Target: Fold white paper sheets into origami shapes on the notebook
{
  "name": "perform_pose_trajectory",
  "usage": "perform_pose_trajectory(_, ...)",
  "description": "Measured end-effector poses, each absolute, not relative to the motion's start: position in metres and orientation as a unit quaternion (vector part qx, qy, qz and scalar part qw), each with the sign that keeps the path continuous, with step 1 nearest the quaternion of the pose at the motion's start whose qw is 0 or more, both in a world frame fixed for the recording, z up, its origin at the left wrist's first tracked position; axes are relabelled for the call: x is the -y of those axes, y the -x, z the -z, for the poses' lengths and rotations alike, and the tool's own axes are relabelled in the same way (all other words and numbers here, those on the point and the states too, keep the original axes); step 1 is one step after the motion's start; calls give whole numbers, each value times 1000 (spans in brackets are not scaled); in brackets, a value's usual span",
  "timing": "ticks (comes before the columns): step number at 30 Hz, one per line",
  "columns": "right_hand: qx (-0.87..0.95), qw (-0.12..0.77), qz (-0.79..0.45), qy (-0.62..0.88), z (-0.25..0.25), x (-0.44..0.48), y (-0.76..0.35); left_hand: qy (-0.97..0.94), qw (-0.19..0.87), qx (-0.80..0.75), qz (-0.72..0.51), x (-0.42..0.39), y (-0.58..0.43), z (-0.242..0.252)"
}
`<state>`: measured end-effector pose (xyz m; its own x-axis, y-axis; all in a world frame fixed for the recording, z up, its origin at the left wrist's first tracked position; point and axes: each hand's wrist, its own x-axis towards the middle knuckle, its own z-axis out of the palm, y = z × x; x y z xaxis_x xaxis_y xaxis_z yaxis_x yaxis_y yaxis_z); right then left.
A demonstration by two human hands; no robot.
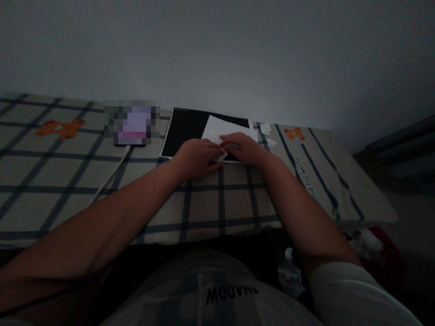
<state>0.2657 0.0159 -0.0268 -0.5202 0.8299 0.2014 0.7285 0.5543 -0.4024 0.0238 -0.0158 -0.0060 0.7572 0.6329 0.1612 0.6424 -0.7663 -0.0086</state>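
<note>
Paper (224,126) on a black board (185,129).
Left hand (199,157) and right hand (244,147) curl partway at the paper's near edge; whether either grip has hold, I cannot tell.

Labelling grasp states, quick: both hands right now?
Left hand: fingers curled at the white paper; grip cannot be told.
Right hand: fingers bent over the white paper; pinch cannot be told.
</note>
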Motion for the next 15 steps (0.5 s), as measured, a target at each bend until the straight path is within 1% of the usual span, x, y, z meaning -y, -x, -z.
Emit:
perform_pose_trajectory(4,861,201,-140,446,27,-16,-268,929,46,364,49,18,-23,2)
perform_pose_trajectory(7,861,233,-129,434,26,-14,-268,913,57,402,46,16,-19,-2)
perform_pose_trajectory(10,865,262,-123,411,23,-11,-265,892,53,439,91,12,-12,-5)
perform_pose_trajectory(15,862,297,-75,405,19,-6,-258,879,16,434,197,7,-1,-4)
